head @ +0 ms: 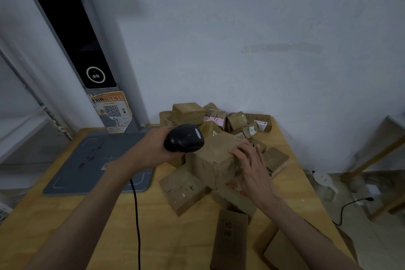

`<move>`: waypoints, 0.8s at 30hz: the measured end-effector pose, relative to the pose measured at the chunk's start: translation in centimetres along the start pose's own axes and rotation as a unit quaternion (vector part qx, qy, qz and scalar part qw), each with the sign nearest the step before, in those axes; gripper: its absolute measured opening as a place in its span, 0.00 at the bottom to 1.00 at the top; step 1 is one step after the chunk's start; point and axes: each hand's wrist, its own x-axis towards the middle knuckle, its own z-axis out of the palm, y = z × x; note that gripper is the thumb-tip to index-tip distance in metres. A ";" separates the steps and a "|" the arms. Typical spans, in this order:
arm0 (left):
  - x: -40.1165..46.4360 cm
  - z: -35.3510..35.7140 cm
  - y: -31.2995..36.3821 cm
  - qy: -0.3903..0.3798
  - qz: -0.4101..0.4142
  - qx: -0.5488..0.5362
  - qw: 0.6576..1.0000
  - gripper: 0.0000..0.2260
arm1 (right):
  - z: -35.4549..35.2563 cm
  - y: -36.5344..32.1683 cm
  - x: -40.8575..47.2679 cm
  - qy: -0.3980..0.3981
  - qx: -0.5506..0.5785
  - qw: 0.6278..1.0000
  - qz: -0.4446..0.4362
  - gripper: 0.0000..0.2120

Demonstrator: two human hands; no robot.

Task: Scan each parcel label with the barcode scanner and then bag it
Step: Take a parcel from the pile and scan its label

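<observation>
My left hand [153,149] grips a black barcode scanner [185,138], its head pointing right toward a large brown cardboard parcel [214,160]. The scanner's black cable [137,215] hangs down over the table. My right hand [252,166] lies on the right side of that parcel, fingers spread over its top edge and holding it tilted up above the other boxes. Behind it lies a heap of several small brown parcels [188,114], some with white or pink labels. No label shows on the held parcel's visible faces.
The wooden table [87,215] carries a grey mat [92,160] at the left. A brown parcel [184,190] lies under the held one; more boxes [232,239] sit at the front right. A grey kiosk with a black screen [74,35] stands at the back left.
</observation>
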 end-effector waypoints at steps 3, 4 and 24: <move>-0.2 0.0 -0.2 0.010 -0.006 -0.030 0.999 0.19 | 0.0 -0.1 0.0 0.000 0.080 0.996 0.046 0.41; -0.3 0.0 -0.2 0.017 -0.012 -0.041 0.999 0.19 | -0.1 -0.2 0.0 -0.002 0.144 0.984 0.100 0.41; 0.4 1.3 0.0 -0.077 -0.024 -0.070 0.994 0.07 | 0.0 1.4 -0.9 -0.130 0.678 0.590 0.419 0.15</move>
